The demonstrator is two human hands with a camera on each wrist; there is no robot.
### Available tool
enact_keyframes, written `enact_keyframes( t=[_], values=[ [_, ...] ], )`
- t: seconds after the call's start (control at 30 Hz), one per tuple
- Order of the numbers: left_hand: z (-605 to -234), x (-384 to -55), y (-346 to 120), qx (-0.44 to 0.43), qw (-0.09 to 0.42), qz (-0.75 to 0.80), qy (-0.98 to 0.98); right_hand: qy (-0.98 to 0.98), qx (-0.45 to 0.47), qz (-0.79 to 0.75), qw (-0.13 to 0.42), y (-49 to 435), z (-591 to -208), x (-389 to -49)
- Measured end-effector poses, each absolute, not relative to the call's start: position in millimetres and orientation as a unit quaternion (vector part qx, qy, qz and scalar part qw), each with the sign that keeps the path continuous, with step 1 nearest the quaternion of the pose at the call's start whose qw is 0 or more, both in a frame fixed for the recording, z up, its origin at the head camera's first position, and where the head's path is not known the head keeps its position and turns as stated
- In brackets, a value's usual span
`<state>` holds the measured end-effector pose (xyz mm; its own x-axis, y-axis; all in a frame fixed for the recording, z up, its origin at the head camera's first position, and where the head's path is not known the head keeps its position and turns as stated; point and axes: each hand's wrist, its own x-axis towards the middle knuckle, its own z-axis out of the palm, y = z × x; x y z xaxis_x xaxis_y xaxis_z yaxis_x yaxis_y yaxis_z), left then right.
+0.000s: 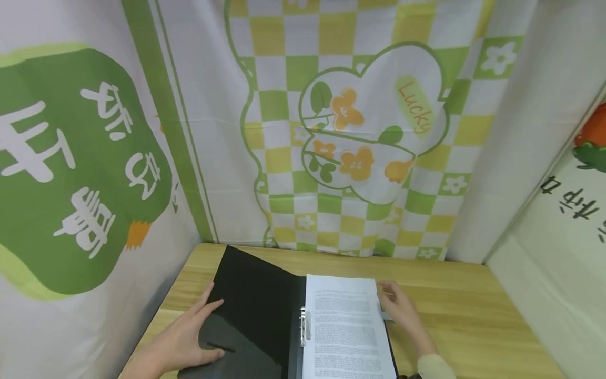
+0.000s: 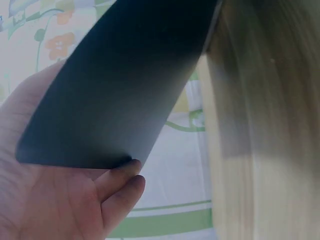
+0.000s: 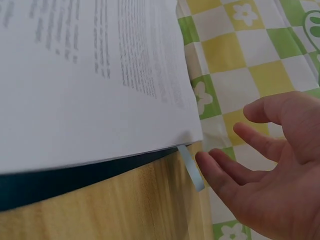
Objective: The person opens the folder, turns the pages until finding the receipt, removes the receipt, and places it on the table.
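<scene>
A black clip folder (image 1: pixel 255 300) lies opened out on the table, its cover swung to the left and raised off the wood. My left hand (image 1: pixel 182 337) holds that cover by its outer edge, thumb and forefinger spread over the inner face; the left wrist view has other fingertips (image 2: pixel 122 182) at the cover's corner. Printed sheets (image 1: pixel 345 321) lie in the right half beneath a silver metal clip (image 1: pixel 305 326). Beside their far right corner hovers my right hand (image 3: pixel 270 170), fingers parted and nothing between them. A pale tab (image 3: pixel 192 170) sticks out below the sheets near those fingertips.
The light wooden table (image 1: pixel 464 316) runs on to the right of the folder. A checked green and yellow cloth (image 1: pixel 355 221) hangs at its back edge. More printed cloth hangs on the left (image 1: pixel 85 184) and right (image 1: pixel 558 237).
</scene>
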<state>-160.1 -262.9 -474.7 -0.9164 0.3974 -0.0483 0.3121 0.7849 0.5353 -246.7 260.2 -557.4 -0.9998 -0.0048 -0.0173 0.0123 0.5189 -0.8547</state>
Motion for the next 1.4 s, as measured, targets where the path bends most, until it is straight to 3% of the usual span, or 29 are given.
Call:
enact_keyframes(
  t=[0.37, 0.77, 1.4],
  values=[
    [-524, -154, -277, 0.191, -0.008, 0.233, 0.953, 0.881, 0.023, -0.472, 0.031, 259, -570, -266],
    [-563, -153, -284, 0.130, 0.050, 0.295, 0.945, 0.865, 0.020, -0.500, 0.039, 258, -572, -281],
    [-573, -156, -286, 0.118, 0.076, 0.332, 0.933, 0.856, -0.004, -0.515, 0.035, 260, -577, -284]
  ],
)
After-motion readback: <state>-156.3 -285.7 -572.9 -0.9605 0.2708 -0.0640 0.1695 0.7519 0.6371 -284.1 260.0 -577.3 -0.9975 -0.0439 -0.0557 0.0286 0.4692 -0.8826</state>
